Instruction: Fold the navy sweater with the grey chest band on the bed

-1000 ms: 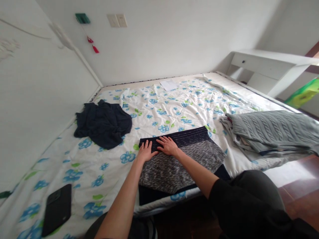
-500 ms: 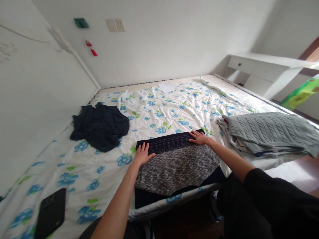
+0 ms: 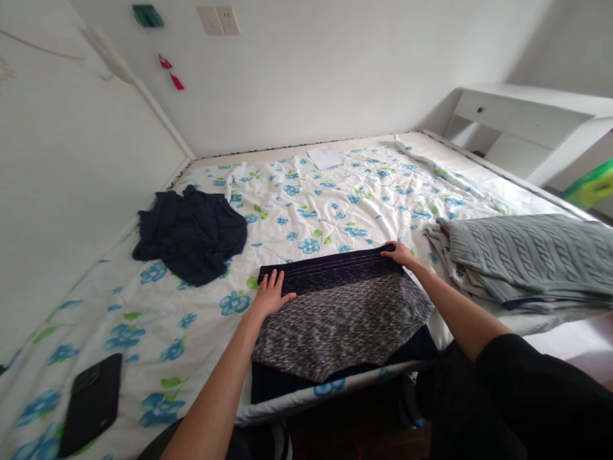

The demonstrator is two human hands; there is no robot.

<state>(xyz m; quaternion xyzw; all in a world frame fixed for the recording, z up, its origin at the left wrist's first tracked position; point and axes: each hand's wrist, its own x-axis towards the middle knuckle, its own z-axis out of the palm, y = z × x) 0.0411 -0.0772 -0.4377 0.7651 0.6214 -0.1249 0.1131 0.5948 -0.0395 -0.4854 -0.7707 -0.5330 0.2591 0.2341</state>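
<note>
A folded knit sweater [image 3: 335,326], navy at the far edge and mottled grey nearer me, lies at the front edge of the bed. My left hand [image 3: 272,294] rests flat on its far left corner, fingers spread. At the far right corner, my right hand [image 3: 396,253] pinches the sweater's navy edge between thumb and fingers. Dark navy cloth shows beneath the grey part along the bed's edge. A crumpled dark navy garment [image 3: 191,233] lies to the left, beyond my left hand.
A stack of folded clothes with a grey cable-knit piece [image 3: 531,255] on top sits at the right. A black phone [image 3: 92,402] lies at the front left of the flowered sheet [image 3: 191,370]. White paper [image 3: 324,158] is near the wall; a white desk [image 3: 522,124] stands back right.
My right hand has gone from lying flat on the sweater to gripping its far right corner, slightly further right. The left hand stays flat. The view has shifted a little.
</note>
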